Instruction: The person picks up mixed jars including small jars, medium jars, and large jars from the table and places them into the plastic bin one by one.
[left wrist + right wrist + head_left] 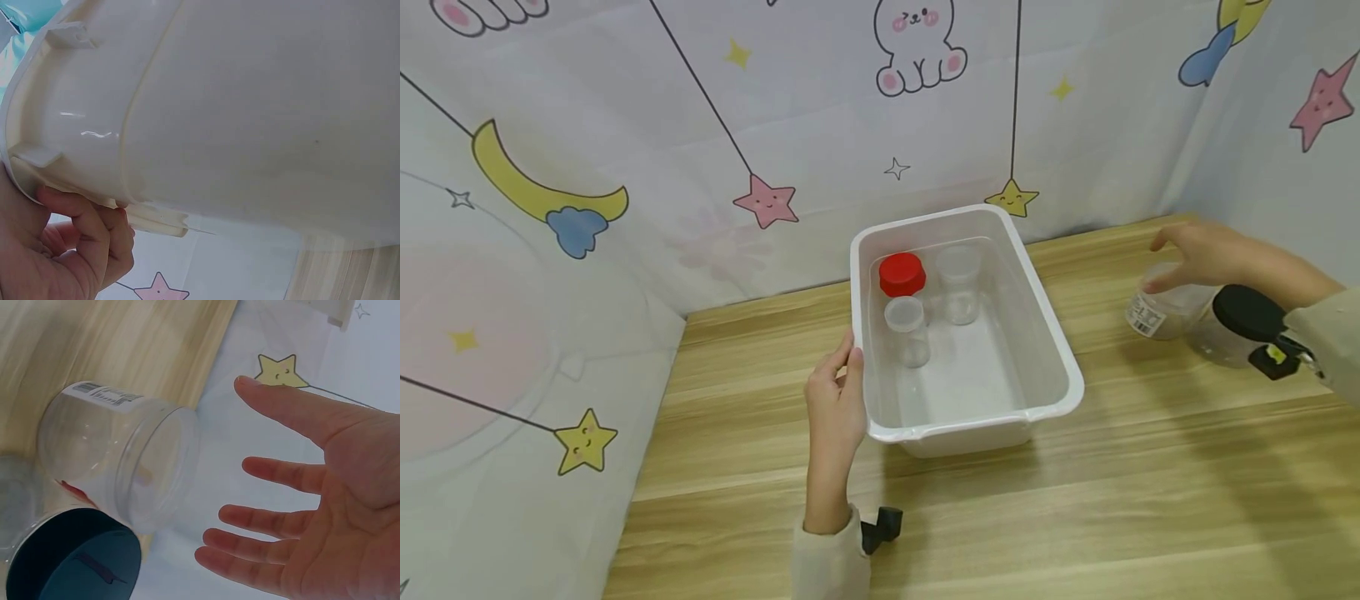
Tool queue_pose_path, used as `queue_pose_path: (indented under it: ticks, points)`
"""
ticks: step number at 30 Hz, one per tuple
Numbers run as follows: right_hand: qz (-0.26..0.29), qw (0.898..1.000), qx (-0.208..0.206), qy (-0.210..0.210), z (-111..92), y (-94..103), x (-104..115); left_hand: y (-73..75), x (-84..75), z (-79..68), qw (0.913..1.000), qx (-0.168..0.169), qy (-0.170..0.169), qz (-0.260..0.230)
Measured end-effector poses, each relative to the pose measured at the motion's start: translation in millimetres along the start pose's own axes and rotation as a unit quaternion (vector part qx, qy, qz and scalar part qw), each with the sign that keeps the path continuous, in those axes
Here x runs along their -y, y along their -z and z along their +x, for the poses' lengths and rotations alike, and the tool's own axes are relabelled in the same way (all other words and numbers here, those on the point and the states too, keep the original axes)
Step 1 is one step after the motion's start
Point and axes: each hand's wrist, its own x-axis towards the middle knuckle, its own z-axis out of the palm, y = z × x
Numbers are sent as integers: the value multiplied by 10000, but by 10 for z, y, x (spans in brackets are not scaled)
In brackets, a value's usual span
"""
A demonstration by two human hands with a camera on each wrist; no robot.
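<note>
In the head view my left hand holds the left rim of a white plastic bin, and the left wrist view shows its curled fingers right under the rim. Inside the bin stand two small clear jars with translucent lids, one nearer and one farther, beside a jar with a red lid. My right hand hovers over a clear jar with a barcode label. Its fingers are spread and straight in the right wrist view, apart from that jar and holding nothing.
Right next to the labelled jar is a clear jar with a black lid. Everything stands on a wood-grain table. A printed white curtain hangs behind the table and along its left and right sides.
</note>
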Motion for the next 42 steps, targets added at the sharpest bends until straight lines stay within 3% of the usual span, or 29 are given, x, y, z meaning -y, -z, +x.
queue_pose_path:
  ticks: [16, 30, 42]
  points:
    - [123, 9998, 50, -151, -5, -179, -182, -2, 4, -10, 10000, -11, 28, -25]
    - [-29, 9992, 179, -366, 26, -274, -179, -2, 4, 1, 10000, -40, -19, 12]
    - [174, 9983, 354, -429, 47, -344, -198, -11, -5, 2, 10000, -63, -20, 63]
